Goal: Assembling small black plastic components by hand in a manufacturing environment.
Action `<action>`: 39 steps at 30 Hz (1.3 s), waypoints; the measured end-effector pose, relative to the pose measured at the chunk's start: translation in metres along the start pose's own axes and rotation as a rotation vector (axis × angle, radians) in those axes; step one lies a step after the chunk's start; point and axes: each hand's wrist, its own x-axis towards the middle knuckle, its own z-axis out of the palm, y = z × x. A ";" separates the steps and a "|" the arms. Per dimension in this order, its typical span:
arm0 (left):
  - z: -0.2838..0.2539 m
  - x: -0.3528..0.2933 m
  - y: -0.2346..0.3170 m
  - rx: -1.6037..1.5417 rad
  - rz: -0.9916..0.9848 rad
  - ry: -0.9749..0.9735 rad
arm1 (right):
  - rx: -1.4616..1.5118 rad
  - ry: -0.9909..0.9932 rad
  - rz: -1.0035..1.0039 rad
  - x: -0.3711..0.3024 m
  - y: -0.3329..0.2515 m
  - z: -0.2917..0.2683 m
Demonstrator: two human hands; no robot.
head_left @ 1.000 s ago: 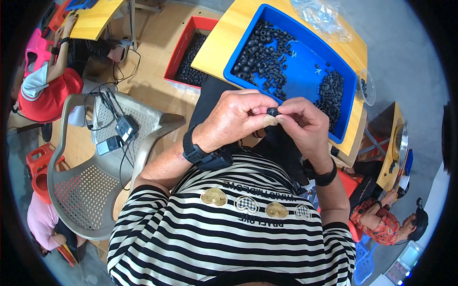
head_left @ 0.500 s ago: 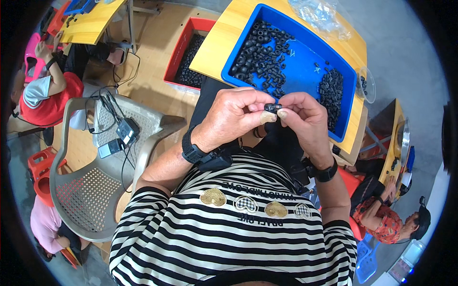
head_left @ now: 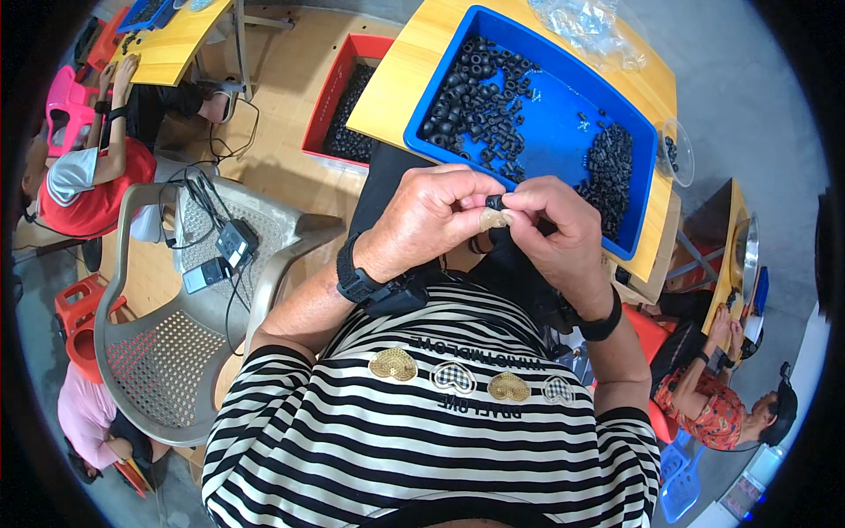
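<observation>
In front of my body, over my lap, both hands meet at the fingertips around a small black ring-like part. My left hand pinches it between thumb and fingers; a pale tan covering wraps that thumb's tip. My right hand presses its thumb and forefinger against the part's other side, hiding much of it. Just beyond my hands lies a blue tray on the table. Inside it, rounded black parts are spread on the left, and a heap of smaller black pieces fills the right.
The yellow wooden table holds a clear plastic bag and a clear round dish. A red bin of black pieces stands on the floor. A grey chair carries cables and devices at left. Other people sit nearby at both sides.
My right fingers have closed in over the black part, covering more of it, and the right hand has shifted slightly left. My left hand is nearly still. At far left, a person's arms moved onto their table.
</observation>
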 end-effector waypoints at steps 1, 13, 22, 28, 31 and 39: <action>0.000 0.000 0.000 0.000 0.000 0.001 | -0.007 0.000 -0.003 -0.001 -0.001 0.000; -0.005 -0.002 0.004 0.042 0.118 -0.098 | 0.881 -0.102 0.549 -0.014 0.014 0.000; -0.005 -0.004 -0.009 0.101 0.322 -0.093 | 0.720 -0.262 0.601 -0.016 0.006 0.001; -0.010 -0.001 -0.002 0.234 0.393 -0.090 | 0.613 -0.244 0.505 -0.022 0.011 0.002; -0.012 0.001 0.004 0.326 0.353 -0.118 | 0.602 -0.215 0.470 -0.019 0.008 0.003; 0.004 0.006 -0.007 0.106 0.422 -0.013 | 0.705 -0.188 0.369 -0.019 0.017 0.006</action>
